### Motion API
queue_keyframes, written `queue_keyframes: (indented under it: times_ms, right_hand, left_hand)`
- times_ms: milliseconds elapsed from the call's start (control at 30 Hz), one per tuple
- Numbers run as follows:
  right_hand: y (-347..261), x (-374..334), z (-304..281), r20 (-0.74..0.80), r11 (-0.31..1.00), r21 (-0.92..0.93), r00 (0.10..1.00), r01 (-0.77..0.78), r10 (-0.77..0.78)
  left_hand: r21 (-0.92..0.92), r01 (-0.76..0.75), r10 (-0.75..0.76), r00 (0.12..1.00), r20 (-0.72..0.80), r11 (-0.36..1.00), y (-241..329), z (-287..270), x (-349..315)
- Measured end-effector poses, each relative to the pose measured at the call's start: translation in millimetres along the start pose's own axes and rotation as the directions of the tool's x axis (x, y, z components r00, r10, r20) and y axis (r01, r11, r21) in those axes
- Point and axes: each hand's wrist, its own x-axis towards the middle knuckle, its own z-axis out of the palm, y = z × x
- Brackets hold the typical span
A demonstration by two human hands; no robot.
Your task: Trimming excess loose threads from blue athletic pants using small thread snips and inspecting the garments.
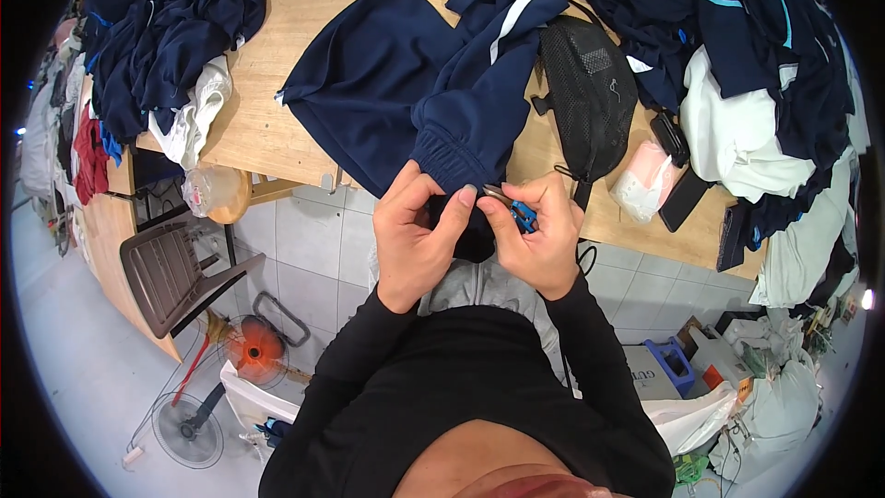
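Wooden tabletop [267,124], near edge: left hand [410,235] pinches navy garment [383,74] at gathered band; right hand [546,238] closed around blue-handled tool [524,216].

A brown plastic chair [162,273] stands at left, near an orange fan [256,351].

Left grip [412,238] holds navy garment [466,115]; right grip [544,238] holds small blue tool [524,217]

Navy garment [378,83] — creased, blue-handled snips [525,218] — held
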Motion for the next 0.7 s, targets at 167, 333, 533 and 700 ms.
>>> queue_keyframes:
  times_ms: [167,333,533,700]
  right_hand:
    - [4,-1,2,-0.028,0.999,-0.028,0.999,0.034,-0.035]
    - [15,-7,3,-0.039,0.999,0.044,0.999,0.020,-0.019]
    - [19,-4,-15,-0.027,0.718,0.628,0.914,-0.299,0.405]
    - [5,9,-8,-0.006,0.863,0.450,0.966,-0.229,0.259]
  left_hand:
    - [-0.007,0.018,-0.018,1.000,0.006,1.000,6,3,0]
    - [-0.089,0.054,-0.053,0.998,0.017,0.995,4,3,0]
    - [0.029,-0.041,0.042,0.998,-0.047,0.999,1,7,2]
    - [0.081,-0.093,0.093,0.996,0.003,0.992,-2,9,-1]
